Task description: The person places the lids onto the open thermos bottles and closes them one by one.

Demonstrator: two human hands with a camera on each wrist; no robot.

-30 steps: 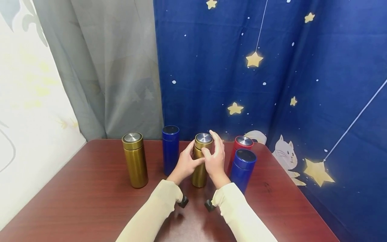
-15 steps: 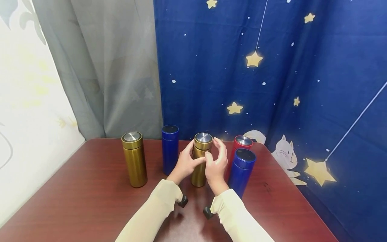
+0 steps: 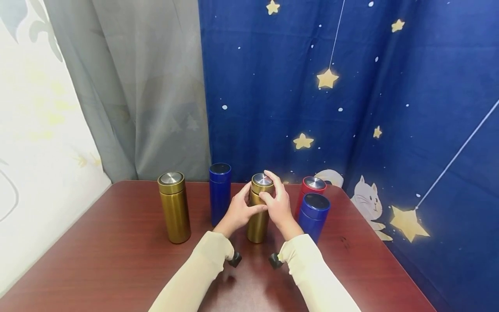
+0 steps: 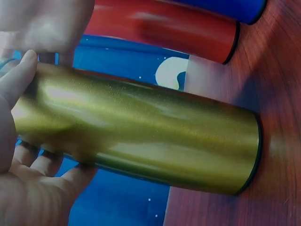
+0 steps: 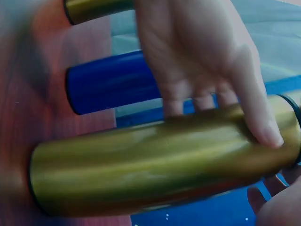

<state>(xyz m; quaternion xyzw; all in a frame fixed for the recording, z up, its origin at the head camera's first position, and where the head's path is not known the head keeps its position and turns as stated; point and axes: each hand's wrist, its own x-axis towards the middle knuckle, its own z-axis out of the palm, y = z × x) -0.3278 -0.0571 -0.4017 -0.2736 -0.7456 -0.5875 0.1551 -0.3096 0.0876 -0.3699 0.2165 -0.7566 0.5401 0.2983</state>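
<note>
A gold thermos flask (image 3: 257, 216) with a silver-topped lid (image 3: 263, 179) stands upright on the table, between both hands. Around its upper body my left hand (image 3: 238, 211) keeps a grip, thumb across the front; the right wrist view shows that thumb (image 5: 263, 125) lying on the gold surface. My right hand (image 3: 279, 204) holds the lid from the right, its fingers over the far rim and its thumb at the near side. In the left wrist view the right thumb (image 4: 21, 75) is by the flask's upper end, and the lid is out of frame.
Left of the hands stand another gold thermos (image 3: 175, 212) and a blue one (image 3: 220, 190). Close to the right hand are a second blue thermos (image 3: 315, 214) and, partly hidden behind it, a red one (image 3: 312, 184). Curtains hang behind the reddish-brown table (image 3: 117, 260).
My right hand swung right around the lid with its fingers spread off the rim, then came back left, fingers over the lid. The left hand and the flask have stayed in place.
</note>
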